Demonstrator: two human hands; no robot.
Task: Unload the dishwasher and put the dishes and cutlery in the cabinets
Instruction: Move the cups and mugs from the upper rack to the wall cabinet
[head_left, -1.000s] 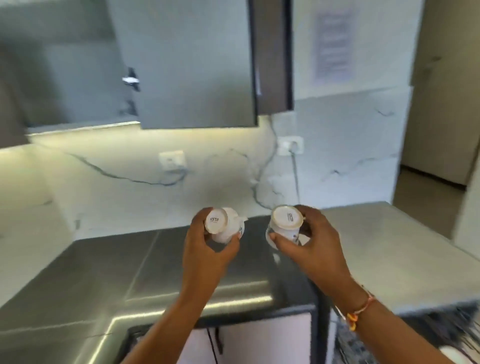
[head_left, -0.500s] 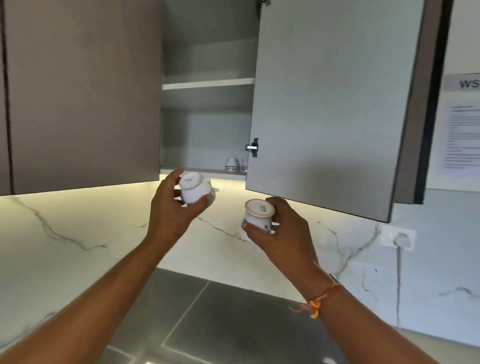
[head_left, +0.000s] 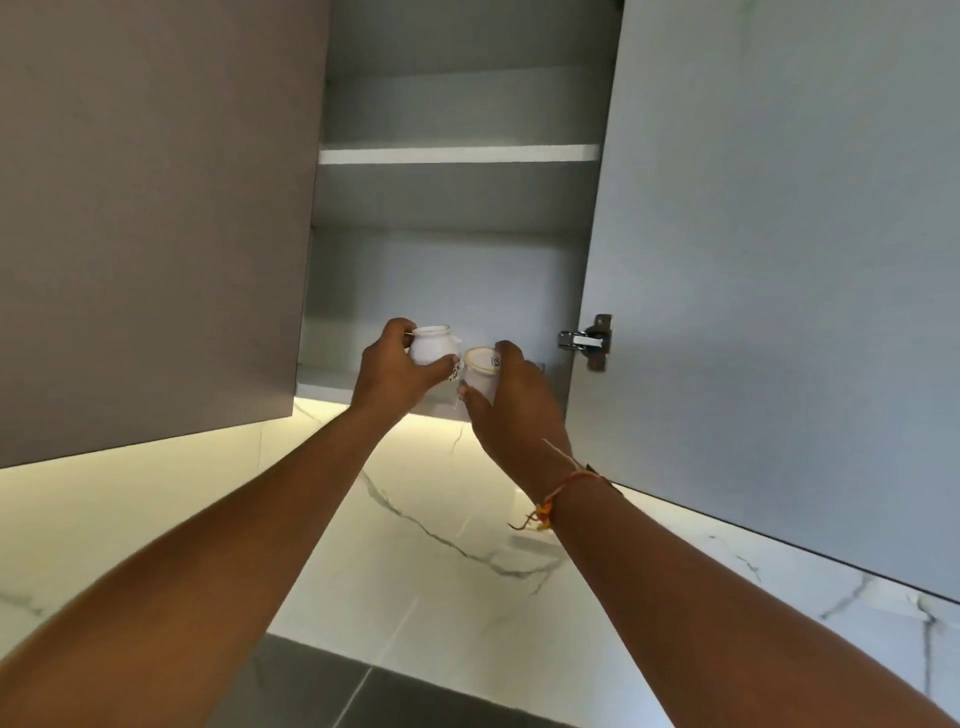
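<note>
Both arms reach up to the open wall cabinet (head_left: 447, 270). My left hand (head_left: 395, 371) grips a small white cup (head_left: 432, 345) held upside down, just above the front edge of the bottom shelf (head_left: 324, 378). My right hand (head_left: 511, 410) grips a second small white cup (head_left: 480, 374), also upside down, right beside the first and slightly lower, at the shelf edge. The two cups nearly touch. The shelf surface behind the hands is hidden.
The cabinet door (head_left: 779, 260) stands open to the right, its hinge (head_left: 587, 340) near my right hand. A closed brown door (head_left: 150, 218) is on the left. An upper shelf (head_left: 457, 154) crosses the cabinet. Marble backsplash (head_left: 415, 519) and dark counter (head_left: 322, 686) lie below.
Both hands have risen with the cups from below the cabinet up to its bottom shelf edge and come closer together. The view has tilted further up.
</note>
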